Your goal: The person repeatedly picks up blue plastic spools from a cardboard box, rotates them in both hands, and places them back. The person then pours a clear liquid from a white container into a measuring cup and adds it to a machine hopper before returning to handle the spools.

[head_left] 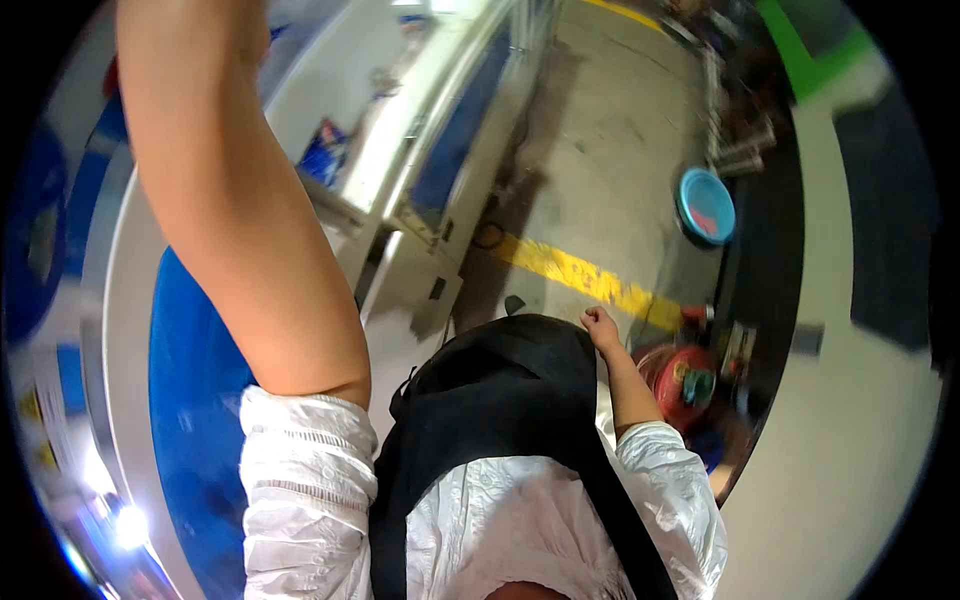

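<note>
My left arm reaches up past the top edge of the head view, so the left hand itself is cut off and what it touches cannot be seen. Beside that forearm is a white machine [405,290] with a blue-tinted window panel [462,130]. My right hand [600,328] hangs low by my side, its fingers curled in with nothing visible in them. It is nearest to the black apron [500,400] on my front, just off its right edge.
A blue panel [190,400] lies under my left arm. Yellow floor line [575,275] crosses ahead. Rightward are a light-blue basin [690,205] with something reddish inside, a red rounded object [672,385], and a pale machine side [850,440]. Some clutter [740,140] lies beyond the basin.
</note>
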